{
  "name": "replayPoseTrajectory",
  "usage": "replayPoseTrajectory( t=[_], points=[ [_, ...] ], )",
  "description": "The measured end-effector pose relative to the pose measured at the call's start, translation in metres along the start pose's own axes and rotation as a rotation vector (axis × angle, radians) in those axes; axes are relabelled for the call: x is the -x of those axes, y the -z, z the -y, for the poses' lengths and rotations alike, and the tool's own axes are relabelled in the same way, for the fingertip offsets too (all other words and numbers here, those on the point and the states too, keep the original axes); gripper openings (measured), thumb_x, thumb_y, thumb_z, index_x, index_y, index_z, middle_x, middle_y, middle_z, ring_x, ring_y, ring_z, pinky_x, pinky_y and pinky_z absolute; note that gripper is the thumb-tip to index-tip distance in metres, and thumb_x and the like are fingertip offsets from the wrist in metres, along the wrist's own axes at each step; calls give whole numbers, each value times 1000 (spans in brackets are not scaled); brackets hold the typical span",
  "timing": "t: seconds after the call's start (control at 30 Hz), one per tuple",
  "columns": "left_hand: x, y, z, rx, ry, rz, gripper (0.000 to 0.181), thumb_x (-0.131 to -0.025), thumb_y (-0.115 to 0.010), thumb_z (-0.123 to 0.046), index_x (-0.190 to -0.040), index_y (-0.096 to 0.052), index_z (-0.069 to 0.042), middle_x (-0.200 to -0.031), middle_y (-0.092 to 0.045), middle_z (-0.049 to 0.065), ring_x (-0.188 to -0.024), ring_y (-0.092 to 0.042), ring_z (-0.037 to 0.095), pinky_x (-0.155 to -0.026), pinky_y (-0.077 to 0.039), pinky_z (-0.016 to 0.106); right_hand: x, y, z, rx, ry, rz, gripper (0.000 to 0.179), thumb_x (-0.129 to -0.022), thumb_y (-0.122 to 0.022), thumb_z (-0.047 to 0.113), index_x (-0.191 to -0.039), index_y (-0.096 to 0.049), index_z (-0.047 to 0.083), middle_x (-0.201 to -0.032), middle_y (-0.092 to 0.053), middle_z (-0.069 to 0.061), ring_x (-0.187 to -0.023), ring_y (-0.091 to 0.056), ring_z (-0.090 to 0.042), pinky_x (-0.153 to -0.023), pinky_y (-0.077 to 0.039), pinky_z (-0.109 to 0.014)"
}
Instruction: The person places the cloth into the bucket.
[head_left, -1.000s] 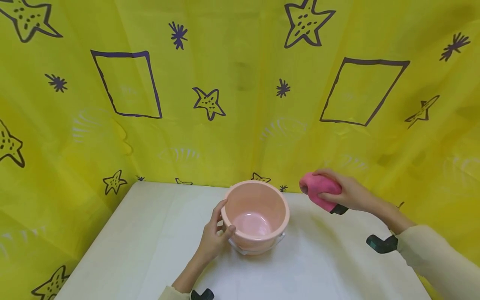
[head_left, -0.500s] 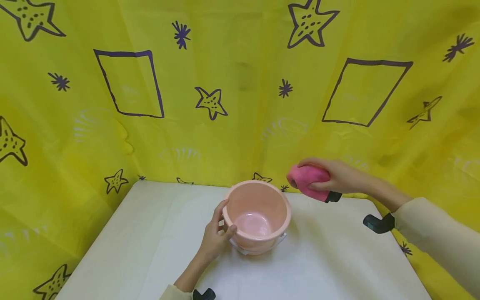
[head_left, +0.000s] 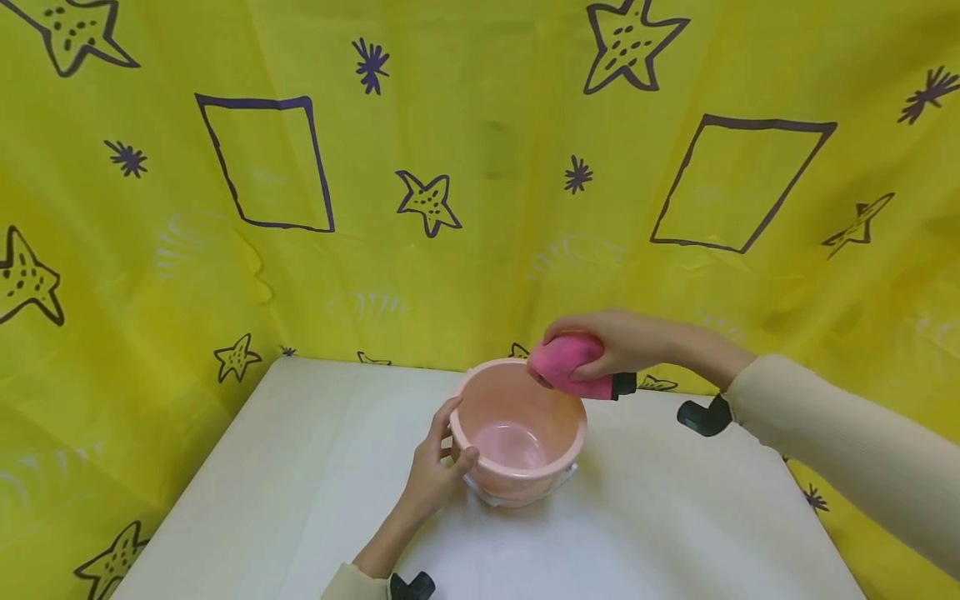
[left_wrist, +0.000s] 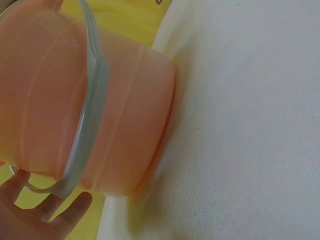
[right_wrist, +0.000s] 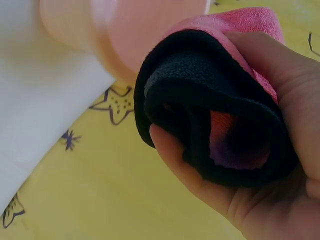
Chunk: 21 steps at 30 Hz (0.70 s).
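A peach-pink plastic bucket (head_left: 498, 400) stands upright on the white table, its pale handle (left_wrist: 94, 105) hanging down against the outer wall. My left hand (head_left: 437, 468) grips the left side of its rim, thumb at the front and fingers round the outside. My right hand (head_left: 622, 340) holds a rolled-up pink fuzzy cloth (head_left: 567, 358) with a black edge, above the bucket's far right rim. From the right wrist view, the black-edged end (right_wrist: 215, 100) is a hollow roll with orange and purple inside. Inside the bucket, the visible floor is bare pink.
Behind and beside the white table (head_left: 337, 433) hangs a yellow curtain (head_left: 480, 275) printed with starfish and frames. Black curved pieces (head_left: 705, 415) stick out at both wrists, beside the pale sleeves.
My right hand has moved left with the rolled cloth, from beside the bucket to over its far right rim. The left hand keeps its grip on the bucket, which stays put.
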<state>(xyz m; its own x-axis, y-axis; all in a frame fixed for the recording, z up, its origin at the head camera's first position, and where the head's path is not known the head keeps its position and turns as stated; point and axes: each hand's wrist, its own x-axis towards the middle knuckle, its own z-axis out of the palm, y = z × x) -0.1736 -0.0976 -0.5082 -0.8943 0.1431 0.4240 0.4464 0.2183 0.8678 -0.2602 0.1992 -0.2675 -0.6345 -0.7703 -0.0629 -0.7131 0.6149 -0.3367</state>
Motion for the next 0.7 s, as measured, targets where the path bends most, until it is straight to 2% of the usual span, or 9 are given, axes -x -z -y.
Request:
replayPoseTrajectory(
  t=[0.3, 0.57, 0.7],
  points=[
    [-1, 3, -4, 1, 13, -4, 79, -91, -69, -56, -159, -35, -32, -149, -55, 10, -119, -61, 33, -89, -58, 49, -38, -20, 14, -8, 50, 124, 48, -89, -82, 22, -133, -63, 23, -117, -67, 4, -102, -62, -20, -85, -56, -36],
    [-1, 3, -5, 3, 22, -9, 78, -91, -71, -52, -158, -35, -34, -152, -52, 10, -120, -61, 33, -90, -58, 47, -63, -45, 21, -48, -1, 278, 52, -90, -80, 21, -138, -62, 25, -115, -66, 3, -103, -61, -20, -88, -56, -35],
    [-2, 2, -3, 2, 8, -12, 77, -91, -71, -51, -158, -35, -34, -152, -53, 10, -121, -60, 35, -89, -58, 49, -76, -61, 20, -95, -17, 346, 58, -90, -81, 18, -141, -59, 33, -117, -64, 7, -106, -60, -18, -87, -56, -32]
  ],
)
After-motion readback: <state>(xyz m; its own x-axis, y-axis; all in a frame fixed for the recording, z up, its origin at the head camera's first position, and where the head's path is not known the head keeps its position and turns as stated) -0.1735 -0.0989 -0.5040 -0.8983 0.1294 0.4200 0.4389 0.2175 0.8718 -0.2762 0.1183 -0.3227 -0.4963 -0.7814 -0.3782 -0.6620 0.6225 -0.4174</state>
